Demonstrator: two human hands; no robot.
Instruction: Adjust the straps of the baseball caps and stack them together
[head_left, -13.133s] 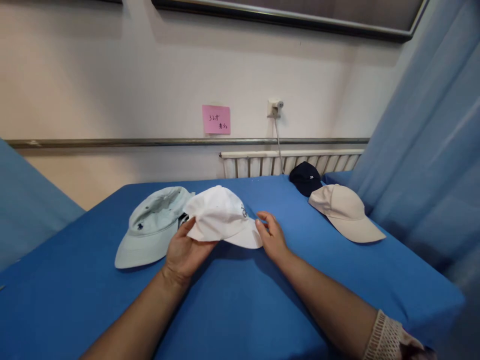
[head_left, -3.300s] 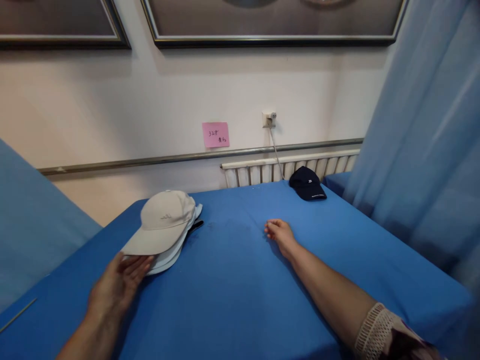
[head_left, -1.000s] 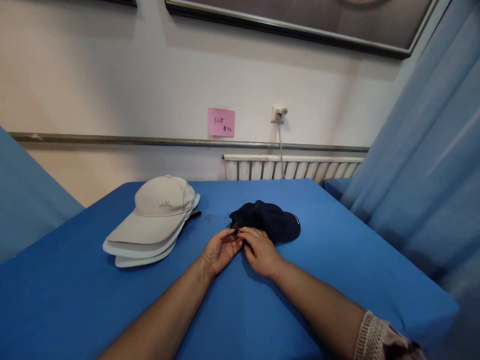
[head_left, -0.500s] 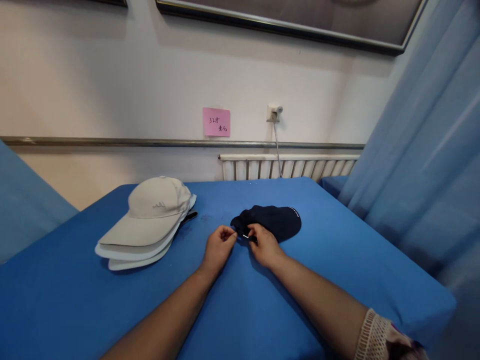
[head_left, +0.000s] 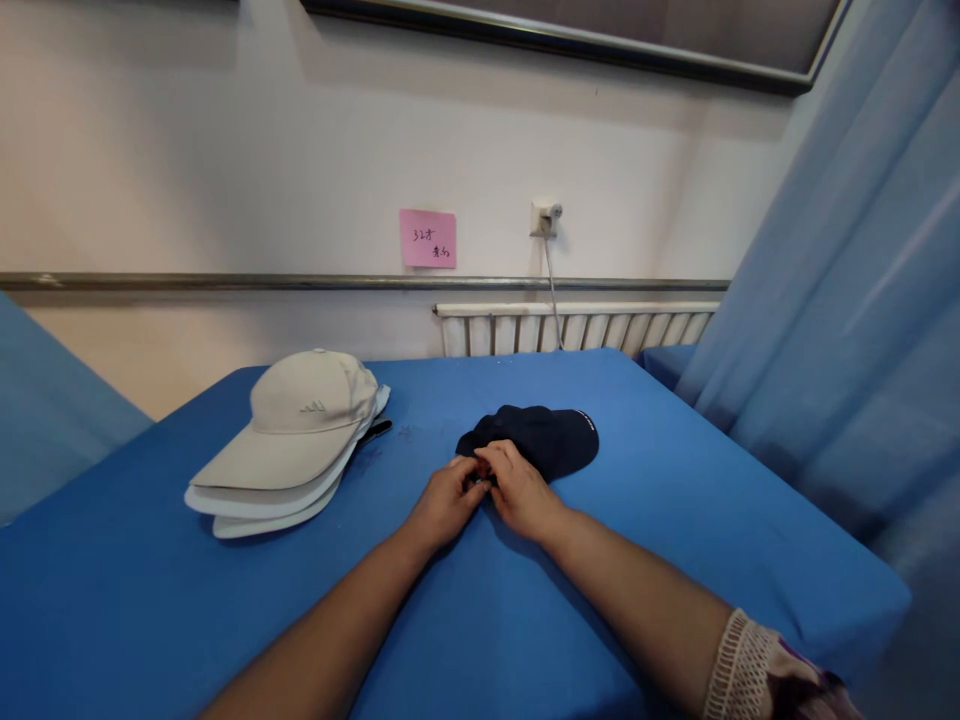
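A dark navy cap (head_left: 551, 440) lies on the blue-covered table, its brim pointing right with small white lettering along the edge. At the cap's near left side, where the strap sits, my left hand (head_left: 450, 500) and my right hand (head_left: 521, 490) meet with fingertips together. Both are closed in a pinch on the cap's back strap; the fingers mostly hide the strap and its buckle. To the left stands a stack of light caps (head_left: 311, 400), the top one beige with a small logo, its brim toward me.
Blue cloth covers the table (head_left: 465, 640). Behind it are a white radiator (head_left: 592, 330), a metal rail (head_left: 300, 284), a pink note (head_left: 427, 238) and a socket with a plugged-in cord (head_left: 545, 218). Blue curtains (head_left: 840, 300) hang at both sides.
My left hand has moved right to meet my right hand at the strap. My right hand has shifted slightly left, and the bright buckle piece seen between them is now mostly covered.
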